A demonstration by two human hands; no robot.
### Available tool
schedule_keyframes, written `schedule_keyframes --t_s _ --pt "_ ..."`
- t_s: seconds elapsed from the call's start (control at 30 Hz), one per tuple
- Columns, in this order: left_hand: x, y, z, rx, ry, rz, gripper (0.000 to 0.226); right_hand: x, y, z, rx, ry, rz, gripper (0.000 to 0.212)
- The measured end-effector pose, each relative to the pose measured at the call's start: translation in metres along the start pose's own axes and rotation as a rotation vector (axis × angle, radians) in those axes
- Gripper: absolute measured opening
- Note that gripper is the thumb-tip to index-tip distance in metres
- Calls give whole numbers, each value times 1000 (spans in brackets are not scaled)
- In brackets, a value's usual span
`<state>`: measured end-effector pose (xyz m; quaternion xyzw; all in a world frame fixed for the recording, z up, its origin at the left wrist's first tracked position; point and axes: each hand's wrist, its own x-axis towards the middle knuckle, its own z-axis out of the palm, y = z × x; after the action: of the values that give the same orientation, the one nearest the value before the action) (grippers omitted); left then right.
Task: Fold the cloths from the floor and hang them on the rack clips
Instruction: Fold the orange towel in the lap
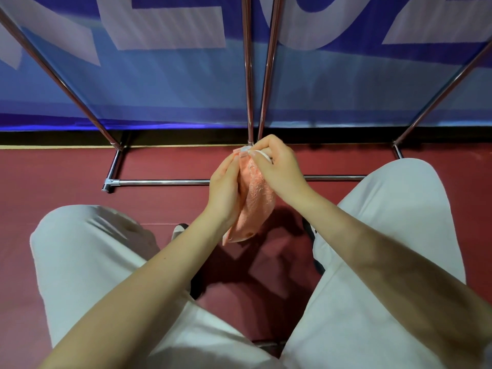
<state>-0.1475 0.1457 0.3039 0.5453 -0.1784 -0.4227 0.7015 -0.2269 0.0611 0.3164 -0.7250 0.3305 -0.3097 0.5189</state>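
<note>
Clipping a peach cloth up at the rack, both hands busy.

Hanging folded and kinda bunched between the palms, fuzzy terry texture, top edge sitting right at a pale pink clip, bottom corner drooping between the knees. Left hand curling around the cloth's side, fingertips pinching up near the clip. Right hand curling over the top, squeezing what's probably the clip or a white ring on it, hard to tell with the fingers covering it. Chrome rack poles rising straight behind the hands, base bar running along the dark red floor. Pale trousers filling the bottom, blue banner with big white letters blocking everything beyond.
</note>
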Motion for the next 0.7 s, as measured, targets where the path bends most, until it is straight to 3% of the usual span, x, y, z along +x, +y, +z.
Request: schedule_keyframes --t_s 0.2,0.43,0.6,0.7 --pt "2 -2 2 50 19 -49 34 4 6 2 -29 55 64 17" --pt "4 -13 0 286 23 23 31 4 9 7 200 40 269 6" --pt "7 -1 -7 307 186 69 40 1 1 12 164 -89 171 7" --pt "9 15 -18 294 277 101 39 -1 9 15 -28 -220 11 7"
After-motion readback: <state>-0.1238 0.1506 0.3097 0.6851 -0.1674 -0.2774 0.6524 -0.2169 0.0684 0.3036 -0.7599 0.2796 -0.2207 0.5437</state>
